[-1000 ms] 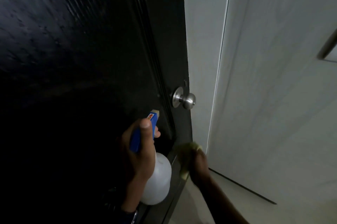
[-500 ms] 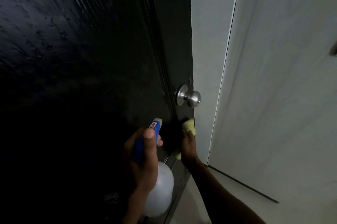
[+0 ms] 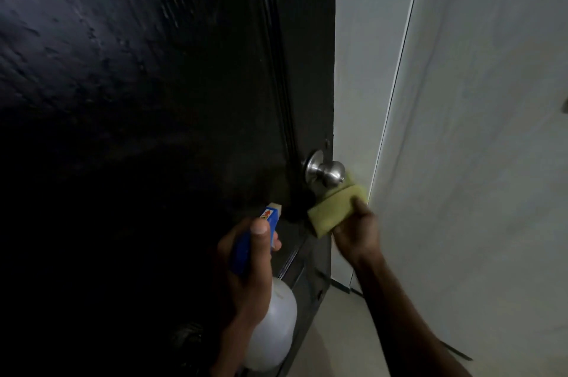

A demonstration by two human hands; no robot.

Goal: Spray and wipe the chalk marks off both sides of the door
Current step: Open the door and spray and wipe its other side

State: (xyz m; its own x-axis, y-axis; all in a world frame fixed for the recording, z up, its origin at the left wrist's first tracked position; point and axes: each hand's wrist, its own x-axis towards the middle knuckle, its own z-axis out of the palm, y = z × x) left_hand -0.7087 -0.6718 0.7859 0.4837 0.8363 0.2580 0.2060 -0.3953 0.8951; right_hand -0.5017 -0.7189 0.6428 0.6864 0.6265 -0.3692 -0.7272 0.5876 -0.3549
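The black door [image 3: 153,100] fills the left of the view, its glossy face mottled with a rough, grainy texture that catches faint streaks of light; vertical moulded grooves run down it near the free edge. No chalk marks can be made out on the dark surface. Low in front of it, the left hand [image 3: 249,260] is wrapped round the neck of a spray bottle [image 3: 270,330], thumb lying on top of the blue plastic trigger head, whose pale nozzle tip points at the door. The bottle's body is rounded, translucent white plastic; whether it holds liquid cannot be told. Further right, a brushed-metal round door knob [image 3: 327,172] stands out from its circular plate near the door's edge. Just below and right of the knob, touching it, is a folded yellow cloth [image 3: 335,210], soft and thick, with squared corners. The right hand [image 3: 356,232] grips the cloth from beneath, fingers curled into it, at the door's edge. Beyond stands a pale, smooth wall [image 3: 356,69], then a light panel [image 3: 491,131] with faint vertical streaking, over a light floor [image 3: 338,346]
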